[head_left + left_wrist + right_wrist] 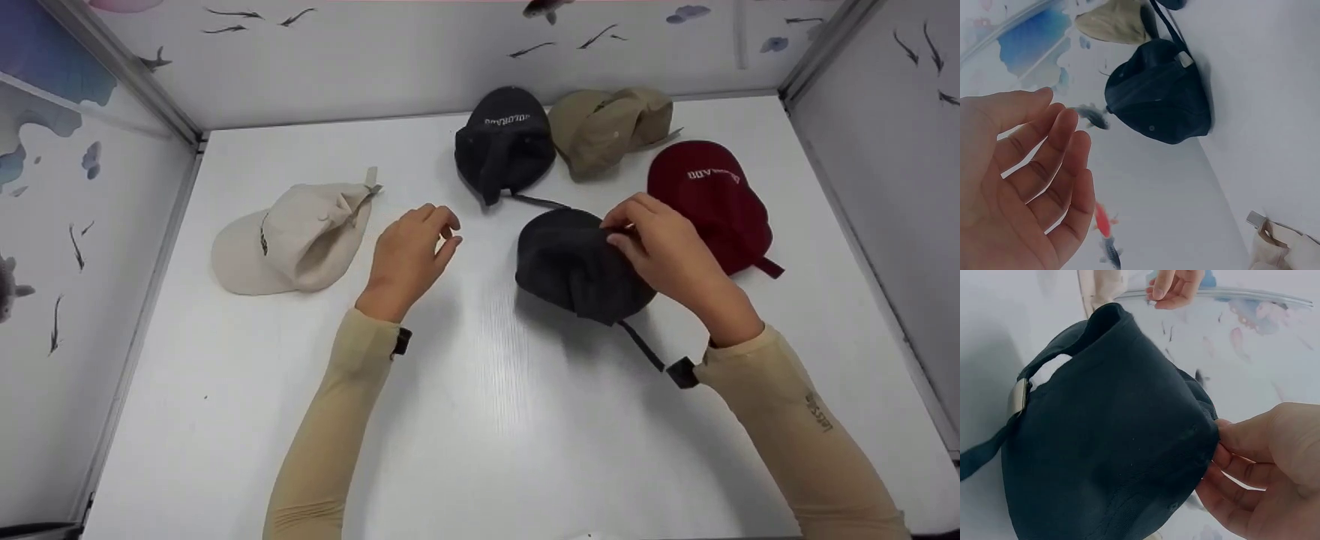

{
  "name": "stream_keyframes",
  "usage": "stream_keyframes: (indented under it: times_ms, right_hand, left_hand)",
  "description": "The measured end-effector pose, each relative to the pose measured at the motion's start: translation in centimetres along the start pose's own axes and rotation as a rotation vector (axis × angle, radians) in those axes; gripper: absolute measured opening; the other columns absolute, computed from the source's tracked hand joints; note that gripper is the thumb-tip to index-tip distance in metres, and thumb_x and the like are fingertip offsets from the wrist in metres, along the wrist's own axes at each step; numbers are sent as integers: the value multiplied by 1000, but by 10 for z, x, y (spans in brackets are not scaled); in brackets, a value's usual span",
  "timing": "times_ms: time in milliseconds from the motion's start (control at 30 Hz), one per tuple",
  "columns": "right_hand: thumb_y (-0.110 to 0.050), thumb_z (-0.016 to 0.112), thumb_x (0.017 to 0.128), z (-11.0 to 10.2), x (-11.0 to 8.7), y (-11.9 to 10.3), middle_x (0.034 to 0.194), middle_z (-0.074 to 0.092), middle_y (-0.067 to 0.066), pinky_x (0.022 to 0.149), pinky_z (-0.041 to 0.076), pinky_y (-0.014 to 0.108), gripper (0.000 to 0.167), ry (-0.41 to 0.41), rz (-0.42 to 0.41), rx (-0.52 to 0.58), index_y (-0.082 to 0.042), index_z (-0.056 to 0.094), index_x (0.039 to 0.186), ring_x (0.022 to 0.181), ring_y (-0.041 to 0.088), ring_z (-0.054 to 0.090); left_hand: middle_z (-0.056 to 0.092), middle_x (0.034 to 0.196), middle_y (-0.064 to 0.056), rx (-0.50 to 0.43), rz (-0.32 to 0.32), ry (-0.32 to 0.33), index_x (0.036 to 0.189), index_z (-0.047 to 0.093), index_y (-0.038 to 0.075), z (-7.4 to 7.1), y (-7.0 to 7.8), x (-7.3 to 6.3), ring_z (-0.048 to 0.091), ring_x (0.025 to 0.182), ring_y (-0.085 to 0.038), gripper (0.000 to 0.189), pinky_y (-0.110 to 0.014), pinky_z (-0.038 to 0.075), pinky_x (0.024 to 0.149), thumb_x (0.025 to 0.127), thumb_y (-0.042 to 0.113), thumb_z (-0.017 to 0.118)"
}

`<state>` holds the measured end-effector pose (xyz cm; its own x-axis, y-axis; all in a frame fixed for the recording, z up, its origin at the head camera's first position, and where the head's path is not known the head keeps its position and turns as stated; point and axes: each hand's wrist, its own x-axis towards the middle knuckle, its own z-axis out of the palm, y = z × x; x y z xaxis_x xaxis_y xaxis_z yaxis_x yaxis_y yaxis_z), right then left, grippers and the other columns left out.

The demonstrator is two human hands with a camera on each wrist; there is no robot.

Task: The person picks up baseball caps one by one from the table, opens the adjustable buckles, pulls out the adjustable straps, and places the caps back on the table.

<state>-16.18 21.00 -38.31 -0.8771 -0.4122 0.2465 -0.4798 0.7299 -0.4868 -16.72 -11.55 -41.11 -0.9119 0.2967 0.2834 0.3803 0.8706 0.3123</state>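
Note:
My right hand (671,251) pinches the crown of a black cap (574,266) between thumb and fingers. In the right wrist view, the same cap (1112,433) shows its back strap with a metal buckle (1018,397), and the strap's loose end hangs down. My left hand (411,255) holds nothing; its fingers are relaxed and bent a little, as the left wrist view also shows. It hovers between the beige cap (300,240), lying on its side to the left, and the black cap under my right hand.
Along the back lie a dark cap (504,146) with white lettering and a khaki cap (604,127). A dark red cap (709,199) sits right beside my right hand. White panels (337,67) with painted fish enclose the white table (480,450) at the back and sides.

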Motion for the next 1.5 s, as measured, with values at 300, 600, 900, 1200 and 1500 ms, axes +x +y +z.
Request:
stream_keyframes:
  times_ms: [300, 600, 900, 1200, 1500]
  right_hand:
    - [4, 65, 92, -3, 5, -14, 105, 65, 13, 86, 57, 42, 16, -15, -26, 97, 1, 65, 108, 98, 25, 67]
    - [2, 66, 92, -1, 10, -26, 105, 67, 13, 85, 58, 39, 16, -31, -67, 150, 1, 65, 108, 98, 23, 66]
    - [1, 66, 93, 1, 12, -29, 104, 67, 12, 84, 56, 25, 15, -31, -76, 169, 1, 65, 107, 97, 20, 66]
    - [1, 66, 93, 2, 13, -26, 106, 67, 13, 86, 57, 37, 16, -42, -53, 197, 1, 64, 109, 98, 20, 66]
    - [0, 64, 94, 2, 13, -23, 108, 66, 12, 87, 50, 16, 16, -39, 4, 249, 0, 64, 110, 101, 20, 65]
  left_hand:
    - [67, 100, -2, -95, 163, -47, 105, 65, 13, -8, 31, -10, 66, 92, -18, 16, -32, 55, 78, 94, 23, 70]
    - [63, 103, 2, 87, 505, 92, 101, 65, 18, 4, 55, -20, 60, 93, -18, 29, -33, 50, 79, 83, 35, 81]
    - [64, 106, 0, 336, 666, 222, 97, 65, 16, 23, 64, -26, 58, 99, -19, 11, -32, 48, 86, 94, 26, 68]
    - [66, 100, 0, 310, 673, 267, 93, 66, 14, 24, 63, -25, 61, 92, -17, 5, -28, 49, 81, 97, 16, 64]
    - [66, 95, 0, -6, 534, 167, 93, 63, 12, 11, 63, -26, 64, 83, -15, 4, -28, 53, 75, 94, 11, 67]
